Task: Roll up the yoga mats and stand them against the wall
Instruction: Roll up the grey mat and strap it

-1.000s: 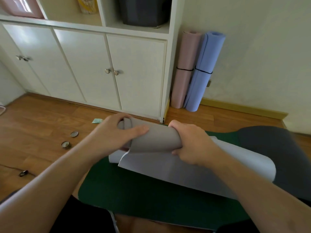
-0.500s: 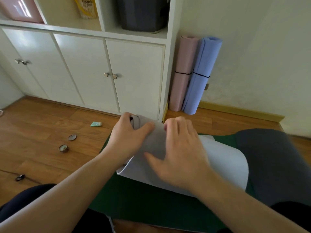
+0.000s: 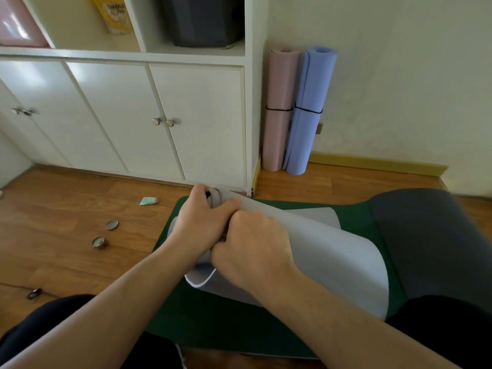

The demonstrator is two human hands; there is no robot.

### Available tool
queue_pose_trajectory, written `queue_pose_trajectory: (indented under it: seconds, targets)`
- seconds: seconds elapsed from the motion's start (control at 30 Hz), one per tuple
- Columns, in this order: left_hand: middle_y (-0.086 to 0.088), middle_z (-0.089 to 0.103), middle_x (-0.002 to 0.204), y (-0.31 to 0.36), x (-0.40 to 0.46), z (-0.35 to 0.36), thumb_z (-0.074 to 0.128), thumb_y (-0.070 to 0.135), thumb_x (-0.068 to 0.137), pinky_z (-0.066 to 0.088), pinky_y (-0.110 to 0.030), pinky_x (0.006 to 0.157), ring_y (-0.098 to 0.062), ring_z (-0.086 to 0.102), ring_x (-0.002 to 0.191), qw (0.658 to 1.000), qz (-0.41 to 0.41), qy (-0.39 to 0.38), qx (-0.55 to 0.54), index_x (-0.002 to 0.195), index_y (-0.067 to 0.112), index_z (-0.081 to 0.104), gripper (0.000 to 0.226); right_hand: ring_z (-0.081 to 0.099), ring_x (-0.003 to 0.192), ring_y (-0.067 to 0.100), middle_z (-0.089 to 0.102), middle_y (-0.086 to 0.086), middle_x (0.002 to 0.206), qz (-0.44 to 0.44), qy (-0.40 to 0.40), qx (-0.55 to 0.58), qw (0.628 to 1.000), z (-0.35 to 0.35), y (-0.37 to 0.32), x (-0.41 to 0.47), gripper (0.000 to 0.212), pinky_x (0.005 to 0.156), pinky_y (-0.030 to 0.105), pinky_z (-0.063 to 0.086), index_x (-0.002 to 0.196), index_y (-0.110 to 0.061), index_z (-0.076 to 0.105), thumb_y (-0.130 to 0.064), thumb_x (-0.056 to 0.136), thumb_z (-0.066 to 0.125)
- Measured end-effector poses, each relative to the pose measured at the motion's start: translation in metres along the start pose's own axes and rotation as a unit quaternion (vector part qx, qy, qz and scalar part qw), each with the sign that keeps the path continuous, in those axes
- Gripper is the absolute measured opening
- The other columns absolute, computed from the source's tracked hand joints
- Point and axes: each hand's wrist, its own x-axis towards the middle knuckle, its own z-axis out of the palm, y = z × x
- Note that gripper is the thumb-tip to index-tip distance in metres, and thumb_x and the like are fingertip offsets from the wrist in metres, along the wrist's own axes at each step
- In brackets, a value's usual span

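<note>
Wooden floorboards [image 3: 66, 209] run from the left edge to a white cabinet [image 3: 159, 115] with closed doors along the back, and bare floor lies open on the left. Four small things sit there: a dark clip [image 3: 34, 293] near the left edge, two round metal tins [image 3: 99, 243] close together, and a pale green scrap [image 3: 149, 201] nearer the cabinet. A green mat [image 3: 226, 323] lies flat on the floor, its far edge close to the cabinet corner. On it rests a grey mat [image 3: 332, 257], partly rolled, its loose sheet spreading right. The left hand [image 3: 202, 225] curls round the rolled end, thumb on top. The right hand [image 3: 255, 251] presses against it, fingers curled on the same roll. Right of the cabinet, two rolled mats stand upright and touching against the cream wall [image 3: 399, 89]: a pink mat [image 3: 281, 107] and a blue mat [image 3: 310, 110], each banded in black. A dark grey mat [image 3: 426, 241] lies at the right edge.
</note>
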Motion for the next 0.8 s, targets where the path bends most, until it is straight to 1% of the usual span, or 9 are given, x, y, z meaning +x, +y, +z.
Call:
queue_pose_trajectory:
  seconds: [0.07,0.13,0.17,0.23,0.37,0.47,0.53,0.63,0.8]
  targets:
    - [-0.001,0.068,0.102,0.001,0.001,0.003,0.077,0.043,0.088,0.059,-0.042,0.080,-0.019,0.066,0.093,1.000,-0.002,-0.002,-0.006,0.114,0.021,0.057,0.039,0.057,0.072,0.017,0.056,-0.005,0.078,-0.008,0.015,-0.013,1.000,0.002,0.005,0.003,0.011,0.073,0.034,0.056,0.092,-0.026,0.055,-0.032,0.100,0.058]
    - [-0.002,0.067,0.102,0.001,0.001,0.007,0.076,0.042,0.090,0.059,-0.042,0.079,-0.020,0.066,0.092,1.000,-0.009,-0.012,-0.006,0.113,0.021,0.056,0.038,0.053,0.067,0.016,0.051,-0.005,0.073,-0.012,0.013,-0.030,0.999,0.004,0.010,0.006,0.010,0.068,0.033,0.052,0.092,-0.024,0.057,-0.031,0.099,0.059]
    - [-0.003,0.067,0.101,0.001,0.002,0.008,0.076,0.041,0.091,0.058,-0.040,0.076,-0.020,0.066,0.091,1.000,-0.014,-0.018,-0.008,0.111,0.021,0.056,0.036,0.054,0.069,0.018,0.053,-0.003,0.076,-0.017,0.006,-0.031,0.999,0.005,0.012,0.007,0.008,0.070,0.034,0.053,0.098,-0.022,0.063,-0.029,0.100,0.059]
    - [-0.004,0.066,0.099,0.000,0.002,0.010,0.076,0.040,0.091,0.056,-0.039,0.074,-0.020,0.064,0.088,0.999,-0.028,-0.021,-0.024,0.107,0.020,0.056,0.033,0.055,0.074,0.020,0.058,0.002,0.084,-0.038,-0.007,-0.026,0.999,0.006,0.017,0.008,0.017,0.074,0.036,0.053,0.110,-0.016,0.068,-0.026,0.103,0.056]
    - [-0.004,0.068,0.104,-0.001,-0.001,0.013,0.070,0.044,0.094,0.059,-0.047,0.085,-0.022,0.067,0.095,0.997,-0.054,-0.021,-0.045,0.110,0.024,0.054,0.030,0.059,0.077,0.022,0.073,0.009,0.102,-0.107,-0.012,-0.029,0.994,0.004,0.025,0.004,0.026,0.071,0.033,0.041,0.116,-0.010,0.068,-0.027,0.108,0.050]
    - [-0.005,0.067,0.108,0.001,-0.005,0.015,0.064,0.041,0.100,0.054,-0.035,0.071,-0.020,0.067,0.095,0.993,-0.078,-0.043,-0.079,0.118,0.023,0.051,0.028,0.070,0.090,0.024,0.074,0.008,0.109,-0.143,-0.018,-0.030,0.989,0.003,0.031,0.002,0.030,0.076,0.033,0.045,0.122,-0.010,0.066,-0.031,0.109,0.049]
    - [-0.006,0.066,0.110,0.002,-0.007,0.016,0.062,0.041,0.102,0.050,-0.032,0.068,-0.021,0.067,0.096,0.992,-0.081,-0.055,-0.082,0.121,0.022,0.050,0.030,0.065,0.082,0.021,0.075,0.009,0.107,-0.162,-0.019,-0.017,0.987,0.005,0.034,0.001,0.030,0.076,0.033,0.046,0.120,-0.010,0.066,-0.032,0.109,0.050]
    - [-0.009,0.064,0.113,0.003,-0.009,0.017,0.060,0.040,0.103,0.051,-0.032,0.070,-0.022,0.066,0.099,0.990,-0.086,-0.070,-0.090,0.124,0.020,0.049,0.031,0.048,0.071,0.014,0.075,0.009,0.102,-0.180,-0.016,0.000,0.983,0.009,0.041,-0.001,0.028,0.072,0.028,0.037,0.116,-0.010,0.068,-0.031,0.108,0.051]
    - [-0.011,0.064,0.114,0.007,-0.013,0.014,0.057,0.041,0.104,0.048,-0.033,0.070,-0.022,0.066,0.099,0.984,-0.100,-0.107,-0.104,0.127,0.021,0.047,0.032,0.048,0.064,0.010,0.076,0.006,0.092,-0.217,0.007,0.004,0.976,0.011,0.046,0.000,0.025,0.069,0.026,0.036,0.104,-0.012,0.071,-0.028,0.107,0.052]
